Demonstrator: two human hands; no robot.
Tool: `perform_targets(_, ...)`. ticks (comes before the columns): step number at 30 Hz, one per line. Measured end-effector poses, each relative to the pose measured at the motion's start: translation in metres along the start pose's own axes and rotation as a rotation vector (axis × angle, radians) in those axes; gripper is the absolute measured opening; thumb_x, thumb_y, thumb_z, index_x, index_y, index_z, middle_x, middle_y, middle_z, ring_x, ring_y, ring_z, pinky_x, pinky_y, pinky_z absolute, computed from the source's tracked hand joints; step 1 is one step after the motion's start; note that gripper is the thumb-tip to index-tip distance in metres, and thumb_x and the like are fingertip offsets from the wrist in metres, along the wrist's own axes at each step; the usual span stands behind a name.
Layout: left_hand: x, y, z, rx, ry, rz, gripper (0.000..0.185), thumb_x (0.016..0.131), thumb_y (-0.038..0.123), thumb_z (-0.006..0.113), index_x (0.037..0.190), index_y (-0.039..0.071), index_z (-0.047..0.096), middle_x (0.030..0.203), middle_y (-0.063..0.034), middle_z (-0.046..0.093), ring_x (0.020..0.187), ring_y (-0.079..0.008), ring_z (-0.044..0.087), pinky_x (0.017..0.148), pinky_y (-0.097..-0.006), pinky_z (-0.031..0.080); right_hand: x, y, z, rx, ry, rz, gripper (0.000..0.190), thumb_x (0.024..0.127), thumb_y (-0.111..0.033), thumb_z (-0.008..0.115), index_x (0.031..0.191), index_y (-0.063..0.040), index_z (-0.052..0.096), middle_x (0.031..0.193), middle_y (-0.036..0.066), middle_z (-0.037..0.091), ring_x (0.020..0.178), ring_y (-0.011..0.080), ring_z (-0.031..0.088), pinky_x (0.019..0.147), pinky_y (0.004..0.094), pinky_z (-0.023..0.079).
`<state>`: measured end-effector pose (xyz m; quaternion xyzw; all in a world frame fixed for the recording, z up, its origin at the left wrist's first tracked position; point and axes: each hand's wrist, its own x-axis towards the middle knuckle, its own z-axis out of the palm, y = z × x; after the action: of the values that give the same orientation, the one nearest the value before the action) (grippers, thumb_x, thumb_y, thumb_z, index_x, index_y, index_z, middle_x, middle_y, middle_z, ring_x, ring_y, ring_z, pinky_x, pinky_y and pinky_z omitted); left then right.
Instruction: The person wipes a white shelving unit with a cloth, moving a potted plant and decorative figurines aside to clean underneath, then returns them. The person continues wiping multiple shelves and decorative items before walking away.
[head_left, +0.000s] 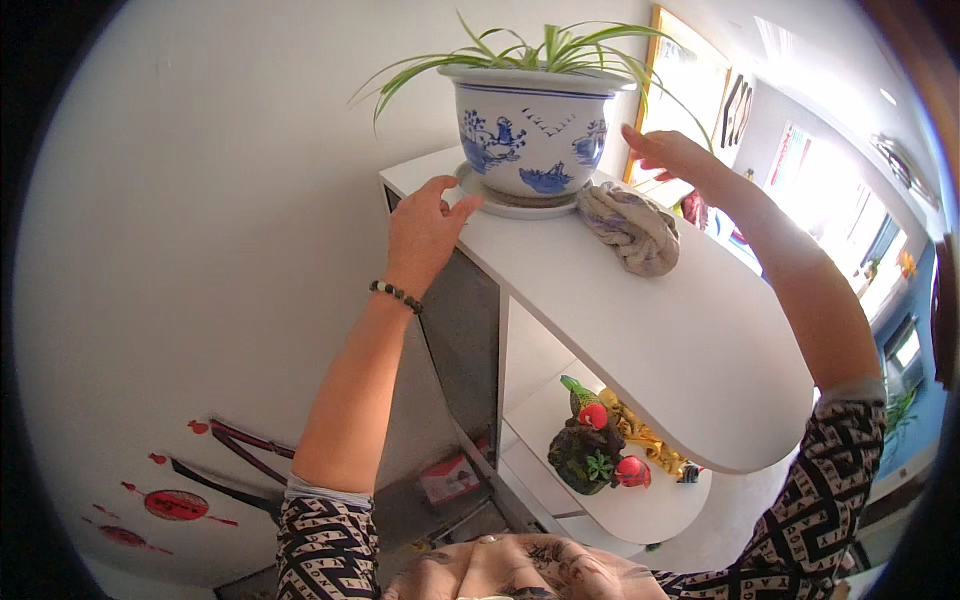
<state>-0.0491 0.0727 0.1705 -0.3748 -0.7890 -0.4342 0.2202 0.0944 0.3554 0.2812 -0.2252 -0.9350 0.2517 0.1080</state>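
A white ceramic flowerpot (536, 127) with blue painted landscapes stands upright on a white saucer (517, 212). A spider plant (551, 49) grows in it, its long leaves hanging over the rim. My left hand (425, 225), above a beaded bracelet, has thumb and forefinger spread at the saucer's left rim; whether they touch it is hard to tell. To the pot's right, my right hand (675, 157) is raised with nothing in it, apart from the pot. A crumpled grey-beige cloth (634, 229) lies against the saucer's right side on the white shelf top (645, 330).
Below the rounded top, a lower shelf (652, 521) holds a dark rock ornament (585, 454) with parrot figures and a gold ornament (637, 431). A wall (225, 225) runs along the left, with red hanging decorations (176, 505) low down. A framed picture (679, 67) stands behind.
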Motion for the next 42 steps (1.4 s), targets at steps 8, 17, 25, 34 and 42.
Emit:
perform_targets(8, 0.020, 0.003, 0.012, 0.543, -0.207, 0.081, 0.066, 0.078, 0.060, 0.066, 0.096, -0.003, 0.066, 0.075, -0.0170, 0.067, 0.073, -0.0331, 0.067, 0.068, -0.0420, 0.054, 0.060, 0.016, 0.040, 0.518, -0.081, -0.386, 0.105, 0.080, -0.081, 0.035, 0.148, -0.003, 0.013, 0.150, 0.022, 0.024, 0.140, 0.0328, 0.025, 0.114, 0.0473, 0.025)
perform_targets(17, 0.020, 0.008, 0.012, 0.585, -0.216, 0.118, 0.070, 0.076, 0.066, 0.061, 0.083, -0.004, 0.065, 0.075, -0.0197, 0.066, 0.073, -0.0344, 0.067, 0.063, -0.0419, 0.053, 0.050, -0.001, 0.059, 0.745, -0.050, -0.386, 0.104, 0.080, -0.078, 0.045, 0.144, -0.001, 0.018, 0.143, 0.023, 0.032, 0.138, 0.0363, 0.028, 0.111, 0.0552, 0.027)
perform_targets(25, 0.018, 0.015, 0.016, 0.608, -0.173, 0.131, 0.062, 0.077, 0.059, 0.064, 0.077, -0.003, 0.066, 0.074, -0.0181, 0.067, 0.075, -0.0337, 0.067, 0.064, -0.0415, 0.054, 0.048, 0.003, 0.059, 0.679, 0.042, -0.393, 0.111, 0.074, -0.083, 0.047, 0.142, 0.001, 0.021, 0.140, 0.029, 0.035, 0.136, 0.0405, 0.030, 0.108, 0.0577, 0.031)
perform_targets(34, 0.016, 0.016, 0.017, 0.630, -0.134, 0.186, 0.060, 0.078, 0.058, 0.064, 0.075, -0.001, 0.067, 0.074, -0.0176, 0.067, 0.075, -0.0341, 0.067, 0.065, -0.0417, 0.054, 0.036, -0.007, 0.065, 0.658, 0.156, -0.355, 0.109, 0.074, -0.084, 0.044, 0.141, 0.000, 0.026, 0.136, 0.026, 0.041, 0.131, 0.0357, 0.040, 0.105, 0.0529, 0.038)
perform_targets(42, 0.019, 0.018, 0.018, 0.669, -0.194, 0.176, 0.066, 0.079, 0.063, 0.061, 0.084, -0.003, 0.066, 0.076, -0.0192, 0.067, 0.072, -0.0335, 0.068, 0.063, -0.0414, 0.054, 0.046, -0.003, 0.066, 0.631, 0.143, -0.370, 0.108, 0.074, -0.086, 0.043, 0.138, 0.001, 0.031, 0.132, 0.024, 0.046, 0.128, 0.0349, 0.044, 0.102, 0.0497, 0.042)
